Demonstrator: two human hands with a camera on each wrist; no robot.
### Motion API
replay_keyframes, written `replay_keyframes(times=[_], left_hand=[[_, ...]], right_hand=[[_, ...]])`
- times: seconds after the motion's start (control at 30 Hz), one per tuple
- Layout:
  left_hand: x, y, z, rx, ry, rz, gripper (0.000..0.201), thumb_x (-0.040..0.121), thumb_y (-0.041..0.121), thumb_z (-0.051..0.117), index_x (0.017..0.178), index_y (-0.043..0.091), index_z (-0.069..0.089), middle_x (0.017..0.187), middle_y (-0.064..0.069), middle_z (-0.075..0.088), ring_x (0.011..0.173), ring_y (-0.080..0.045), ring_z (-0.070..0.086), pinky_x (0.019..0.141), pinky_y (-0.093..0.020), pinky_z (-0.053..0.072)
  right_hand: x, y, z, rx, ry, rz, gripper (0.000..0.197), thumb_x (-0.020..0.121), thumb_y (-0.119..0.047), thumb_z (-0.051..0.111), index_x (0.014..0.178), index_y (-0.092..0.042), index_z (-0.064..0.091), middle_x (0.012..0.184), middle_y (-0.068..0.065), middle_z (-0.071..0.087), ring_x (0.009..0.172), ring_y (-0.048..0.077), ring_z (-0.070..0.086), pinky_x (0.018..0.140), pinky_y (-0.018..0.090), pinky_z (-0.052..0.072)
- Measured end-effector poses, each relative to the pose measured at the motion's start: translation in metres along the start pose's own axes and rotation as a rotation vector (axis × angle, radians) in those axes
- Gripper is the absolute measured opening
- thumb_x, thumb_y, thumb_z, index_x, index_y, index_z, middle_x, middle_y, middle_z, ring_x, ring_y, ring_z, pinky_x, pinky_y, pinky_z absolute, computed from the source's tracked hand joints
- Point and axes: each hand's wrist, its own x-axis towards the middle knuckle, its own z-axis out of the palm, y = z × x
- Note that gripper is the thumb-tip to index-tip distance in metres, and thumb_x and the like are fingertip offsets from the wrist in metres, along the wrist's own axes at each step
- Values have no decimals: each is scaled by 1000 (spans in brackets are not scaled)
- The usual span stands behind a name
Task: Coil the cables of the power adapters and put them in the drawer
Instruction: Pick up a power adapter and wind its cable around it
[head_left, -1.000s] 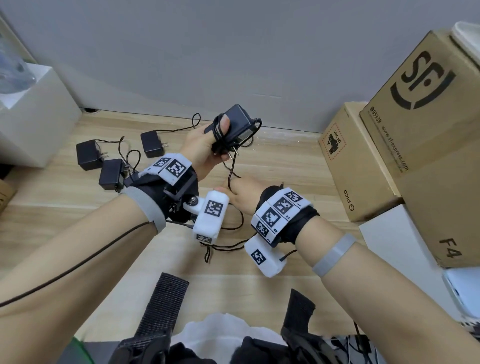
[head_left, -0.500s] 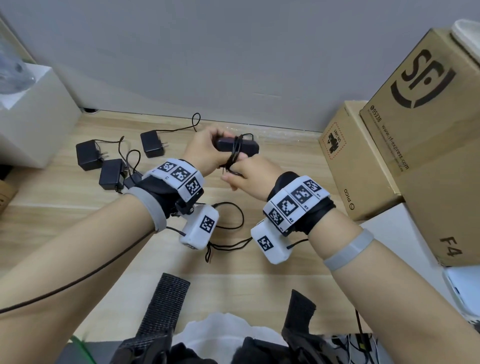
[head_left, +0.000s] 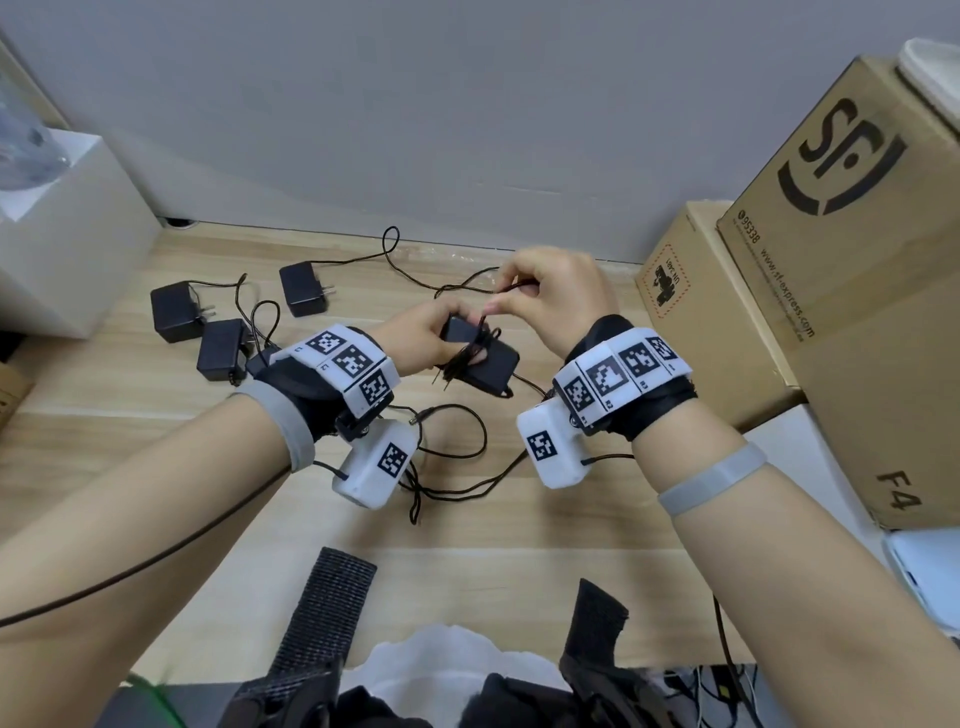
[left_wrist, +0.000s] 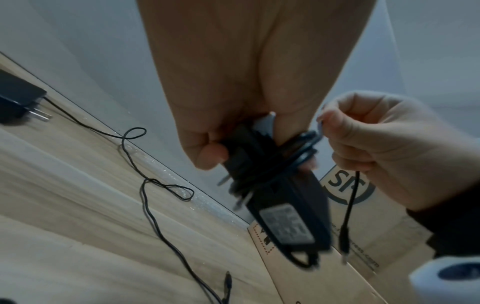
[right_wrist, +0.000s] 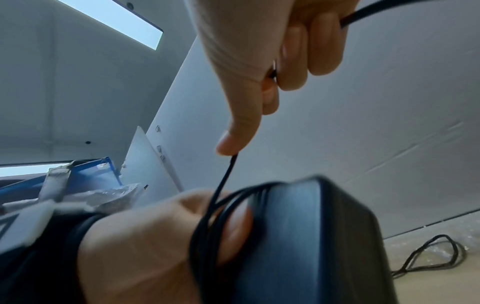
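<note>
My left hand (head_left: 423, 338) grips a black power adapter (head_left: 485, 361) above the wooden table, with its thin black cable (head_left: 470, 353) wound several times around the body. In the left wrist view the adapter (left_wrist: 285, 209) hangs label-side out with its prongs showing. My right hand (head_left: 545, 296) is just above and behind it, pinching the free end of the cable (left_wrist: 349, 203), whose barrel plug dangles. The right wrist view shows the cable (right_wrist: 224, 179) running taut from my right thumb (right_wrist: 241, 131) down to the wound adapter (right_wrist: 311, 236). No drawer is in view.
Three more black adapters (head_left: 174, 312) (head_left: 222, 349) (head_left: 302, 289) lie at the left of the table (head_left: 130, 415) with loose cables (head_left: 447, 452) trailing across it. Cardboard boxes (head_left: 852, 270) stand at the right, a white box (head_left: 62, 244) at the far left.
My right hand has risen from under the adapter to above and behind it, carrying the cable round. My left hand has lowered and turned the adapter flatter.
</note>
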Motion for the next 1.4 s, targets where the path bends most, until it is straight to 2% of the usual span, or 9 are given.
replay_keyframes(times=[0.07,0.17,0.37,0.5,0.77,0.9,1.13,1.27,1.4], left_hand=[[-4,-1,-3,-23,-100,6,27,80,4,67,99,20,55,93,-4,61,86,-19,58,80,-35,50],[-11,2,-8,-198,-92,84,29,77,-3,64,98,16,58,92,-2,63,79,-7,64,70,-23,54],[-4,7,-14,-579,119,131,50,59,31,85,102,18,62,84,7,68,77,-8,66,66,-22,55],[1,10,-6,-587,261,98,15,78,19,70,90,24,62,72,11,59,60,-2,55,55,-14,45],[3,9,-5,-672,468,60,26,85,12,64,110,11,56,57,15,63,53,1,60,50,-12,46],[1,8,-7,-602,518,59,20,82,9,67,97,18,57,71,8,61,59,-1,61,54,-14,49],[5,4,-7,-467,532,62,21,80,8,69,88,22,55,81,2,58,70,-10,56,64,-24,50],[4,2,-9,-456,514,50,21,81,14,70,90,25,55,79,4,57,74,-12,55,67,-27,48],[2,1,-4,-469,499,43,20,82,14,68,88,29,56,81,7,57,74,-9,54,66,-26,48]], right_hand=[[3,7,-3,21,41,17,14,72,-36,74,76,-23,70,75,-11,59,75,11,54,71,32,46],[3,22,-1,48,34,110,14,81,-36,67,82,-24,73,83,-7,67,81,12,58,76,32,48],[-8,24,18,50,-228,218,32,94,-23,43,67,-28,59,74,-2,61,77,23,52,69,29,42],[-13,14,37,106,-335,189,28,97,-25,40,107,-16,64,81,-1,58,80,19,48,81,31,42],[-21,2,45,-16,-494,84,38,98,-17,39,135,-16,47,94,2,50,92,19,48,81,21,33],[-19,-5,38,-45,-478,59,33,98,-22,41,125,-13,57,102,10,64,104,26,56,90,27,39],[-17,-19,25,-235,-505,-70,31,97,-25,40,108,-7,63,98,9,65,96,25,55,82,34,42],[-15,-11,19,-43,-358,-31,21,91,-22,51,72,-24,60,59,-10,49,59,10,48,66,28,40],[-13,-9,15,379,-160,169,19,83,-6,60,71,-21,55,61,1,60,48,14,54,49,19,43]])
